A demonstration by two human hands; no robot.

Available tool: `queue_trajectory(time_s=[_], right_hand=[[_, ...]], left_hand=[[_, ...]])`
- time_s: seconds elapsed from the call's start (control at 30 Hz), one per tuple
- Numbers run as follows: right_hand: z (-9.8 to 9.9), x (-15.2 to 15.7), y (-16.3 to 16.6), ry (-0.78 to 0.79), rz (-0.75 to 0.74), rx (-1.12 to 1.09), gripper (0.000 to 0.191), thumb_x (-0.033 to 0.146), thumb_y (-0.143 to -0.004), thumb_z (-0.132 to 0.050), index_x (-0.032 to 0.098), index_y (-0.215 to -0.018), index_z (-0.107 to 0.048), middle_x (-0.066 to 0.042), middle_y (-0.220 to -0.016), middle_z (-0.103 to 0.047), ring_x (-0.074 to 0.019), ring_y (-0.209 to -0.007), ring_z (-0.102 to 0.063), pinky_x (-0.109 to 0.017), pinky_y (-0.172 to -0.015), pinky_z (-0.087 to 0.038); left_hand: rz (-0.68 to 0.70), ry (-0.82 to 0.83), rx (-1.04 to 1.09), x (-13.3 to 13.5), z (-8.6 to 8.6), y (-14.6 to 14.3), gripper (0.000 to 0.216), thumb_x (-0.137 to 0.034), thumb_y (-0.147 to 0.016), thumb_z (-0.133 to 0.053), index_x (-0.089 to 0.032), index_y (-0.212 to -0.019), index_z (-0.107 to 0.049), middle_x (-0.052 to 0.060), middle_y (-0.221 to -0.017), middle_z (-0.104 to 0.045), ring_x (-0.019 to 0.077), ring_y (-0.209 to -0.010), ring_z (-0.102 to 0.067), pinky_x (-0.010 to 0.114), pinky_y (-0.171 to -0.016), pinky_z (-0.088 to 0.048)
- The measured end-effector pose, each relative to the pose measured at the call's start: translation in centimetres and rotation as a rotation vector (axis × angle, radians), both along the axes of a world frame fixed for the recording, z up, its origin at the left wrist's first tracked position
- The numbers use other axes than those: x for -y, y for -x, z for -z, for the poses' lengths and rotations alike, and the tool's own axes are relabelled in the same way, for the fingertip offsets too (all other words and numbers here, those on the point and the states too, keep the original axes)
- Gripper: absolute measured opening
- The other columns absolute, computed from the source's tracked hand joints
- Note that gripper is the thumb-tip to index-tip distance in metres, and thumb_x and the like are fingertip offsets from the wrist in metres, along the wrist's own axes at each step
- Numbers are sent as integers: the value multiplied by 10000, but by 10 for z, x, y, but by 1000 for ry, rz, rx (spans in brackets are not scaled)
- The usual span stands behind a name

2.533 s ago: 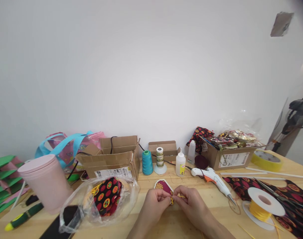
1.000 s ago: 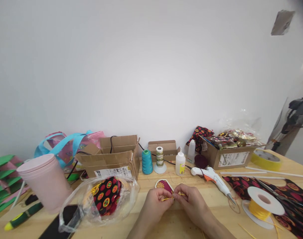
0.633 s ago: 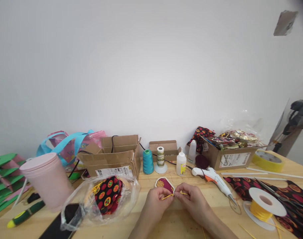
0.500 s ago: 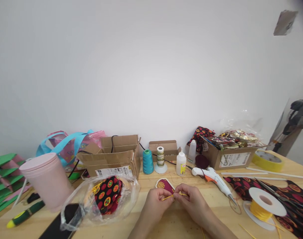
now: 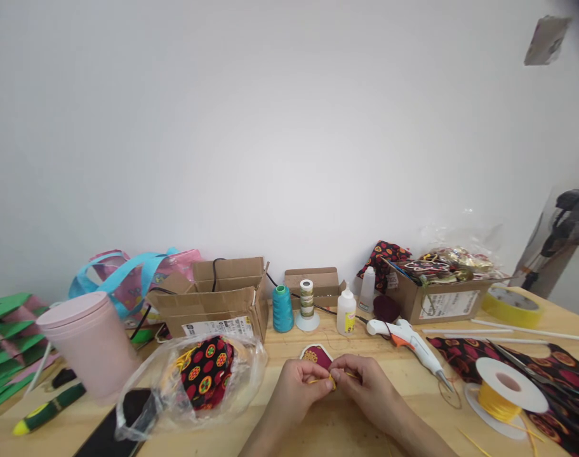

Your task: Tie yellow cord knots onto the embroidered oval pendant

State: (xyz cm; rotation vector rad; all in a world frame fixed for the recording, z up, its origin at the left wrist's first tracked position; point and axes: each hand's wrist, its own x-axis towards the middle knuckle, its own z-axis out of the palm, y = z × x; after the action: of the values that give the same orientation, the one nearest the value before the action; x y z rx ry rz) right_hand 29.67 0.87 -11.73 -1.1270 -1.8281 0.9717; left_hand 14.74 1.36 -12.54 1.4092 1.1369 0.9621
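Observation:
My left hand (image 5: 301, 385) and my right hand (image 5: 360, 384) meet above the wooden table, fingertips pinched together. Between them runs a thin yellow cord (image 5: 334, 379), and both hands grip it. Its middle is partly hidden by the fingers. Just behind the hands shows a small dark red fabric piece (image 5: 317, 355) with a white edge and a gold flower pattern. The hands cover its lower part, so I cannot tell whether the cord is joined to it.
A spool of yellow cord (image 5: 501, 397) stands at right, near a white glue gun (image 5: 413, 348) and patterned fabric (image 5: 461, 362). A glue bottle (image 5: 346, 312) and teal thread cone (image 5: 283, 310) stand behind. At left are a plastic bag (image 5: 249, 374) and pink tumbler (image 5: 87, 349).
Both hands have stayed close together, shifting slightly. The yellow cord between the fingertips now looks looped or bunched. The fabric piece appears a little lower and farther right behind the hands.

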Motion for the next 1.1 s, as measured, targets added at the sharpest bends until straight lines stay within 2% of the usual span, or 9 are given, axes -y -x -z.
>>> queue_trajectory(time_s=[0.1, 0.17, 0.37, 0.57, 0.73, 0.9, 1.1], right_hand=[[-9, 4, 1, 74, -174, -45, 268, 314, -768, -415, 168, -856, -622, -5, -757, -635, -168, -736, -543, -226, -608, -397], [-11, 6, 2, 82, -217, -38, 267, 309, -756, -434, 180, -905, -615, 0, -797, -644, -180, -760, -549, -236, -620, -406], [-1, 2, -3, -20, -40, 155, 218, 315, -710, -490, 177, -718, -659, -1, -664, -651, -158, -631, -551, -210, -536, -386], [6, -1, -5, -62, 25, 243, 188, 303, -697, -503, 183, -690, -649, 7, -613, -642, -132, -564, -528, -190, -476, -348], [10, 0, -4, -33, 16, 203, 159, 277, -679, -519, 185, -677, -649, 8, -617, -637, -129, -571, -519, -191, -489, -344], [13, -2, -3, 113, -45, 25, 191, 284, -695, -499, 160, -722, -643, 11, -591, -597, -90, -493, -440, -172, -433, -293], [10, -8, -4, 120, -68, -16, 283, 336, -712, -474, 131, -580, -619, 32, -502, -453, -76, -482, -321, -179, -425, -232]], left_hand=[[-2, 6, 46, -2, 1, 2, 226, -318, -541, -642, -111, -628, -662, 17, -531, -607, 108, -494, -472, 215, -503, -342], [3, 5, 69, -2, 2, 3, 210, -306, -542, -639, -115, -623, -663, 21, -535, -613, 114, -500, -484, 219, -513, -352], [-29, -49, -41, 1, 2, 0, 154, -247, -567, -596, -118, -627, -655, 27, -570, -619, 136, -550, -493, 224, -524, -352], [-49, -55, -130, 3, 0, -3, 160, -226, -588, -550, -103, -621, -646, -5, -475, -548, 102, -468, -413, 205, -456, -290], [-39, -50, -127, 3, -2, -3, 141, -207, -579, -556, -101, -590, -648, -7, -466, -546, 98, -463, -413, 200, -445, -272], [-5, 14, -47, 3, -1, -1, 172, -254, -592, -567, -104, -623, -645, 8, -524, -598, 116, -501, -473, 208, -483, -316], [-28, 60, -4, 3, -5, -1, 173, -254, -588, -570, -103, -631, -643, 33, -623, -652, 155, -621, -542, 227, -580, -379]])
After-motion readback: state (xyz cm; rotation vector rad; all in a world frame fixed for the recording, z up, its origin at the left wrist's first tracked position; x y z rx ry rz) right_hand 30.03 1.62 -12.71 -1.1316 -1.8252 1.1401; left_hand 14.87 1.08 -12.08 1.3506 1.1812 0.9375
